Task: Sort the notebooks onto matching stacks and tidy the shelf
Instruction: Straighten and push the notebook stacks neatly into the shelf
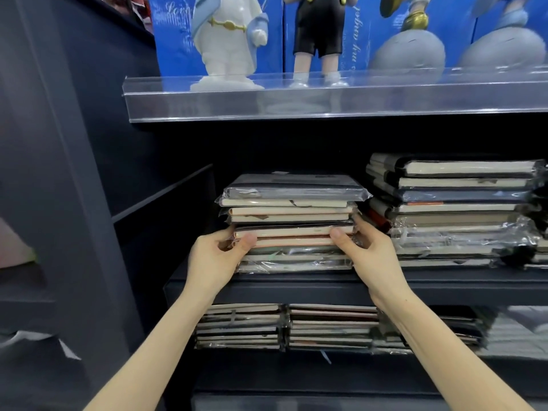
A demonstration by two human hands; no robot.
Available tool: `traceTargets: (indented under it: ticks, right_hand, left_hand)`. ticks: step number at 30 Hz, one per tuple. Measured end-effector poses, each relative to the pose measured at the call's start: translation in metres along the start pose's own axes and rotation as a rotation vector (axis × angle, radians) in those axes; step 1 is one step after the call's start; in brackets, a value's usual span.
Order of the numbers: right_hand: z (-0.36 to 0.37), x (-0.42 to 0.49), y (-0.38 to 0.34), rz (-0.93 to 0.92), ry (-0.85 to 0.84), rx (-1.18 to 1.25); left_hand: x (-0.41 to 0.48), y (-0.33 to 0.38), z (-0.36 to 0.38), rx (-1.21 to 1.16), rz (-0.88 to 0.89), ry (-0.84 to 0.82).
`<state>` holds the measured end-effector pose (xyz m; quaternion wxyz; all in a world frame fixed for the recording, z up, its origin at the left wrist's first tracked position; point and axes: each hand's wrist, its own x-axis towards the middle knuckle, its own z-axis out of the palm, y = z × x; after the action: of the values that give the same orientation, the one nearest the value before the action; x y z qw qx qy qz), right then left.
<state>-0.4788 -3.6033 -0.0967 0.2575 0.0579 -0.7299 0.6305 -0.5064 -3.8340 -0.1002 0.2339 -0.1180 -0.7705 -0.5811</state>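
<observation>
A stack of plastic-wrapped notebooks (pixel 290 215) sits on the dark middle shelf (pixel 296 287), with a dark-covered one on top and cream page edges facing me. My left hand (pixel 218 256) grips the stack's left side around a mid-height orange-edged notebook (pixel 292 241). My right hand (pixel 369 247) holds the same layer at the right side, thumb on the front edge. A taller, untidy stack (pixel 453 209) stands right beside it, several books askew.
Below, the lower shelf holds more notebook stacks (pixel 284 326). Above, a clear acrylic ledge (pixel 296 103) carries figurines (pixel 228 40) in front of blue boxes. A dark cabinet wall (pixel 89 173) closes the left side.
</observation>
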Motion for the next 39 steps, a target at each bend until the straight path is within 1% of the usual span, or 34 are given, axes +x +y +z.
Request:
traceTargets:
  ticks: [4, 8, 10, 12, 14, 16, 19, 24, 30, 33, 35, 37, 39]
  right_hand:
    - [0.003, -0.002, 0.0, -0.023, 0.023, -0.028]
    - [0.003, -0.004, -0.001, -0.03, 0.024, -0.049]
    - [0.002, -0.006, -0.001, -0.03, 0.004, -0.064]
    - [-0.001, -0.009, 0.0, -0.039, -0.05, -0.084]
    - [-0.004, -0.011, 0.004, -0.04, -0.094, -0.106]
    - [-0.005, -0.011, 0.007, -0.041, -0.112, -0.129]
    - [-0.003, -0.009, 0.011, -0.075, -0.084, -0.205]
    - [0.002, -0.005, 0.016, -0.128, -0.005, -0.33]
    - [0.007, -0.003, 0.021, -0.133, 0.065, -0.36]
    - [0.005, -0.003, 0.018, -0.124, 0.039, -0.36]
    - [0.001, -0.005, 0.015, -0.099, 0.002, -0.338]
    - [-0.002, -0.008, 0.008, -0.087, -0.01, -0.301]
    - [-0.002, -0.008, -0.001, -0.096, -0.009, -0.244]
  left_hand:
    - [0.001, -0.002, -0.001, 0.054, -0.004, 0.029]
    - [0.001, 0.002, -0.002, 0.097, 0.01, 0.004]
    - [-0.003, 0.004, -0.005, 0.092, 0.013, -0.044]
    - [-0.009, 0.003, -0.01, 0.043, 0.008, -0.13]
    - [-0.014, 0.0, -0.013, -0.005, 0.007, -0.169]
    - [-0.016, -0.001, -0.011, -0.021, 0.015, -0.131]
    - [-0.016, -0.002, -0.007, -0.002, 0.036, -0.048]
    - [-0.013, -0.007, -0.003, 0.021, 0.045, -0.003]
    - [-0.012, -0.009, 0.001, 0.049, 0.086, 0.059]
    - [-0.011, -0.008, -0.001, 0.04, 0.073, 0.034]
    - [-0.01, -0.007, -0.007, 0.03, 0.033, -0.006]
    - [-0.008, -0.004, -0.012, -0.032, -0.019, -0.026]
    - [-0.004, 0.0, -0.015, -0.114, -0.026, -0.03]
